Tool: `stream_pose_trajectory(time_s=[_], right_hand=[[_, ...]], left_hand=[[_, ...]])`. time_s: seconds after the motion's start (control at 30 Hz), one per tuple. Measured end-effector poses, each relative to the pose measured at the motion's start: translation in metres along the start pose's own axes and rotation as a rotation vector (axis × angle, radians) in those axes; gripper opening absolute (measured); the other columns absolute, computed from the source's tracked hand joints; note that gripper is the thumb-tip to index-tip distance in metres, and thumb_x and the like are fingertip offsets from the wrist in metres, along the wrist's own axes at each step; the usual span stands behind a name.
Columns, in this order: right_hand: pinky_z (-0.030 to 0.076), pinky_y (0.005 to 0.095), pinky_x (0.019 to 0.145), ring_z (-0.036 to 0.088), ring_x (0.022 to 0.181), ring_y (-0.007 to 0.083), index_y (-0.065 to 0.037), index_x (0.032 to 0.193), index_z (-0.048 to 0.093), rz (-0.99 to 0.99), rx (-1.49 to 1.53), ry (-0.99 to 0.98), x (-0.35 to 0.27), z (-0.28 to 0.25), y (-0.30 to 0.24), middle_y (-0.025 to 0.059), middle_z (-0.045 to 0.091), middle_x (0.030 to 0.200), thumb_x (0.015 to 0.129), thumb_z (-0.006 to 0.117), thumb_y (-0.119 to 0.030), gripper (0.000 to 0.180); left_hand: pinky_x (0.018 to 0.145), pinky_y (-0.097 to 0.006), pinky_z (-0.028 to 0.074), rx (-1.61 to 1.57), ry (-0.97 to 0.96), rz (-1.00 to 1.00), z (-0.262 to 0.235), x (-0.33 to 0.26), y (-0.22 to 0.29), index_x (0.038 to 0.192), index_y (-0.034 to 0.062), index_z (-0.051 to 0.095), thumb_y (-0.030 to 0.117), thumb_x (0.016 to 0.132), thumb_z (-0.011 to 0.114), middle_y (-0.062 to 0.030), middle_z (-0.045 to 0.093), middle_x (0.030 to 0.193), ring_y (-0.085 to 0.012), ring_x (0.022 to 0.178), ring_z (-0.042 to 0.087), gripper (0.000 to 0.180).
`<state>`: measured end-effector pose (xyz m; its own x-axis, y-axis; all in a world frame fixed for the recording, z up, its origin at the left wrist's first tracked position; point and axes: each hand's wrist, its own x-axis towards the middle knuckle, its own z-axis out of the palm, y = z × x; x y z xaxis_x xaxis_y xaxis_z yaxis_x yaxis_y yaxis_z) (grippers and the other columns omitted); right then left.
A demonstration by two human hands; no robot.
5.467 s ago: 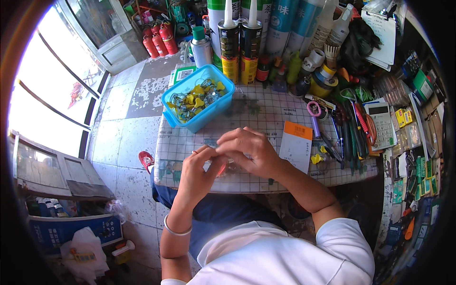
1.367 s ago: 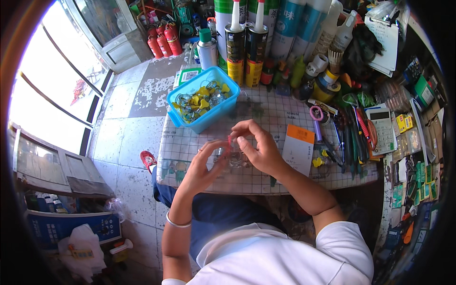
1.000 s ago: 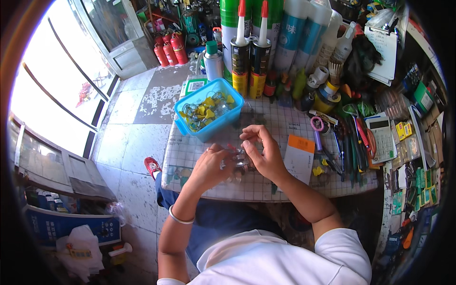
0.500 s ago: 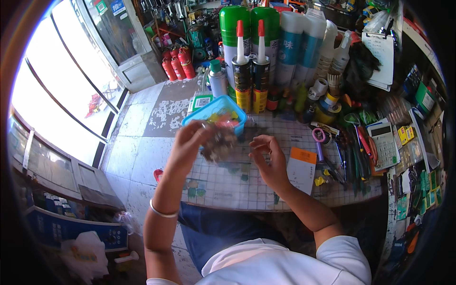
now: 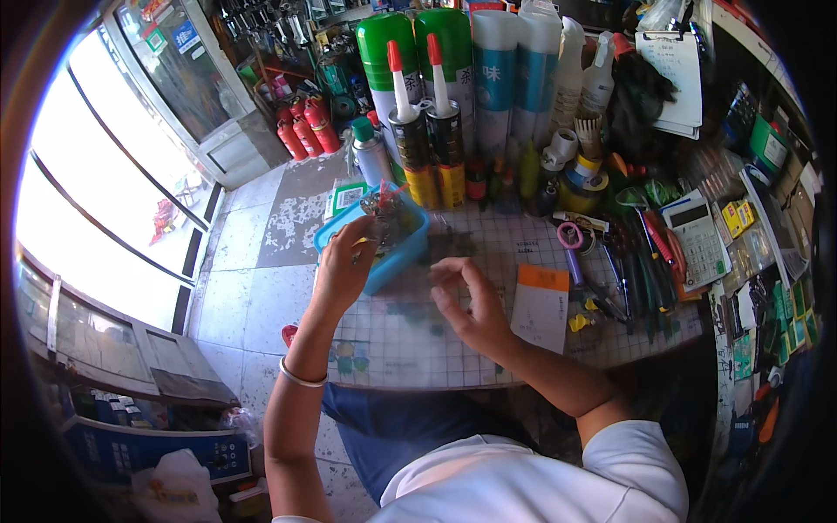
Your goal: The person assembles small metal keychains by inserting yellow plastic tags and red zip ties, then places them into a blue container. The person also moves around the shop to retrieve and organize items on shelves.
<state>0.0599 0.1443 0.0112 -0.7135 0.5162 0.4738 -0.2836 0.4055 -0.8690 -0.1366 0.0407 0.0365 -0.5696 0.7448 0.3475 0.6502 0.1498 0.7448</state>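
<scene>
My left hand (image 5: 345, 266) reaches over the light-blue plastic basket (image 5: 397, 266), its fingers closed on a clear plastic bag of small parts (image 5: 388, 222). The bag looks shiny and dark, with some red near its top; what the parts are I cannot make out. It is inside or just over the basket, and my fingers hide its near side. To the right of the basket my right hand (image 5: 473, 307) hovers above the gridded mat (image 5: 410, 349). Its fingers are curved, with a gap to the thumb, and nothing shows between them.
Behind the basket stand a spray can (image 5: 370, 157), two sealant tubes (image 5: 427, 157) and several tall aerosol cans (image 5: 493, 78). An orange-topped notepad (image 5: 540, 305), purple-handled scissors (image 5: 573, 253), pliers and a calculator (image 5: 697, 244) lie to the right. Red fire extinguishers (image 5: 305, 131) stand on the floor.
My left hand has brought the bag from in front of the basket to its far part. The basket now sits nearer and tilted. My right hand keeps its curved pose.
</scene>
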Motion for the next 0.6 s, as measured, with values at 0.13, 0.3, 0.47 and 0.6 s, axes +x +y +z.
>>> stream_pose_trajectory(time_s=[0.13,0.3,0.47,0.6], right_hand=[[0.048,0.0309,0.078,0.06,0.082,0.0148,-0.004,0.111,0.052,0.03,-0.038,-0.011,-0.001,0.003,0.006,0.0075,0.06,0.097,0.086,0.06,-0.009,0.027],[0.048,0.032,0.077,0.061,0.082,0.0163,-0.004,0.111,0.051,-0.041,-0.068,-0.096,-0.003,0.012,0.009,0.0089,0.056,0.099,0.082,0.063,-0.004,0.031],[0.049,0.0332,0.075,0.062,0.077,0.0185,-0.005,0.111,0.051,-0.127,-0.177,-0.14,-0.005,0.005,0.004,0.0097,0.055,0.1,0.081,0.064,-0.006,0.033],[0.051,0.0327,0.072,0.063,0.075,0.0182,-0.007,0.112,0.052,-0.155,-0.398,-0.146,-0.015,-0.024,-0.025,0.009,0.056,0.105,0.08,0.066,-0.007,0.035]], left_hand=[[0.085,-0.035,0.05,-0.052,-0.069,0.06,0.019,0.006,0.007,0.12,0.0043,0.056,-0.002,0.084,0.056,-0.0148,0.063,0.112,-0.0281,0.098,0.064,0.036],[0.092,-0.041,0.045,0.473,0.134,0.408,0.014,-0.015,0.012,0.118,0.005,0.057,-0.002,0.082,0.059,-0.0149,0.059,0.119,-0.033,0.11,0.056,0.037],[0.086,-0.042,0.046,0.58,0.156,0.31,0.029,-0.041,0.015,0.109,0.0061,0.059,0.006,0.079,0.068,-0.0119,0.052,0.121,-0.0328,0.103,0.055,0.032],[0.089,-0.044,0.044,0.661,0.167,0.337,0.03,-0.051,0.002,0.103,0.0059,0.061,0.007,0.077,0.07,-0.0118,0.051,0.121,-0.0334,0.108,0.052,0.028]])
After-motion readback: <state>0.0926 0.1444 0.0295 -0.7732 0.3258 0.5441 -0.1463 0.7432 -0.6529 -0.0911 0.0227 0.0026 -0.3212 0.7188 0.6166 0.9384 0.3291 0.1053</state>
